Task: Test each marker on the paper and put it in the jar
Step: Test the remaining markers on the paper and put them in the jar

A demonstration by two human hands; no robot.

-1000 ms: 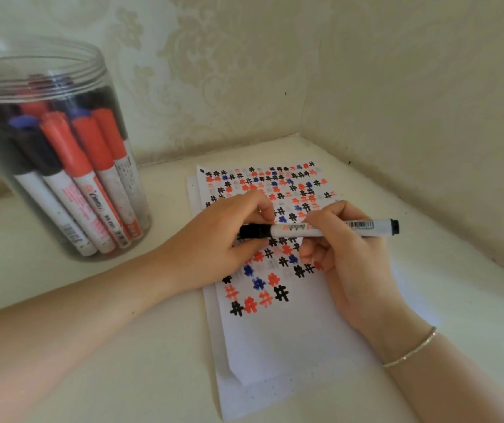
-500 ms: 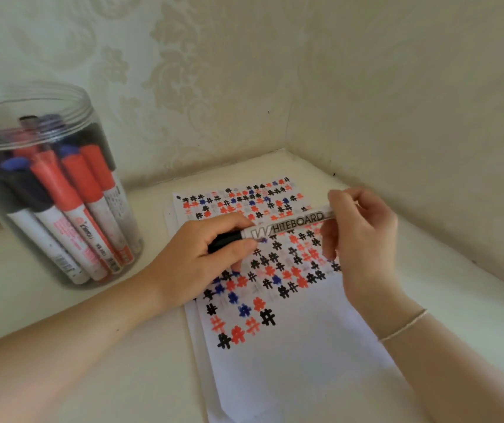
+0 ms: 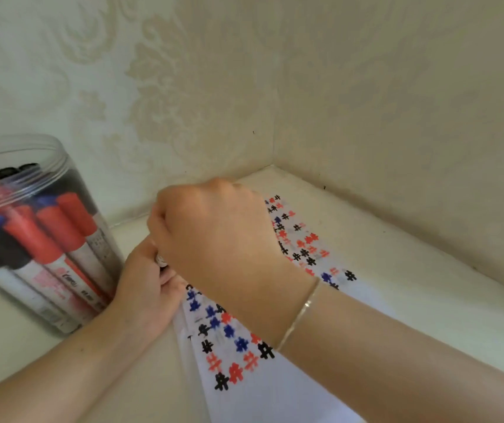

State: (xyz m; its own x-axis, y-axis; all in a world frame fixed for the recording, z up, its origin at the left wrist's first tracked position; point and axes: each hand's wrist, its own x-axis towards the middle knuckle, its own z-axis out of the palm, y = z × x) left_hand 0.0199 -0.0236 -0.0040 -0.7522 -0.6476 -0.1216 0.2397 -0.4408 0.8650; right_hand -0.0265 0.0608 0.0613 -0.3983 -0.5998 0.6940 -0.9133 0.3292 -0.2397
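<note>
Comparing with a moment ago, the right hand [image 3: 214,230] is now crossed over the left hand [image 3: 150,288], both curled around the marker [image 3: 162,260] near the shelf's back-left edge, beside the jar [image 3: 30,239], above the paper [image 3: 275,392]. Recapping is probably being finished.

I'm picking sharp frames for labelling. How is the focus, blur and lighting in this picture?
Head view: soft, even daylight with no hard shadows. The jar at the left edge is smeared by motion blur, with glare streaks on its clear rim. The paper marks are fairly readable. The right hand hides most of the marker, and the left hand is slightly soft.
</note>
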